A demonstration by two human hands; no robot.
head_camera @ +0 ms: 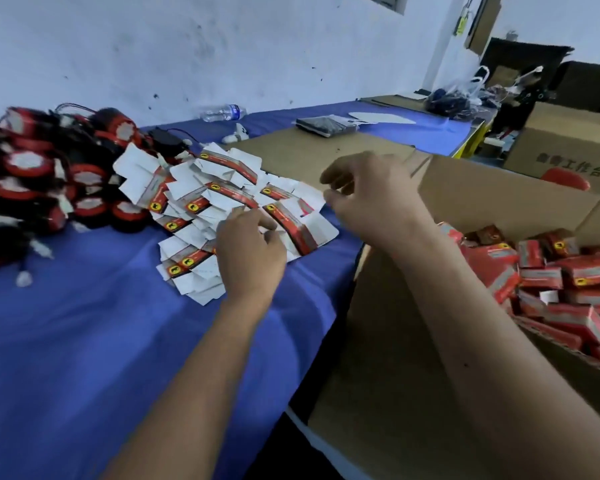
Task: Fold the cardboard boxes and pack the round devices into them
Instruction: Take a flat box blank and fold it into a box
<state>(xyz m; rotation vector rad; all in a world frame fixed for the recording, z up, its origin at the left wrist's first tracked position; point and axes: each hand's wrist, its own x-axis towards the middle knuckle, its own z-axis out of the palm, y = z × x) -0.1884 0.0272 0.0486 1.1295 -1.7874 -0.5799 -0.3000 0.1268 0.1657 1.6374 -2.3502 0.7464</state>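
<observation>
Flat unfolded red-and-white cardboard box blanks (222,206) lie heaped mid blue-clothed tabletop (84,341); left hand (250,251) grip pinches one blank; right hand (364,192) hovers above, fingers loosely curled, grasping nothing. Red round devices (49,174) piled far left; folded red boxes (551,275) fill brown cardboard carton (499,199) at right.

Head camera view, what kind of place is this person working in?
Probably a small packing workshop. A heap of flat unfolded boxes lies on a blue-covered table beside a pile of round red devices, and a big carton holds finished red boxes.
</observation>
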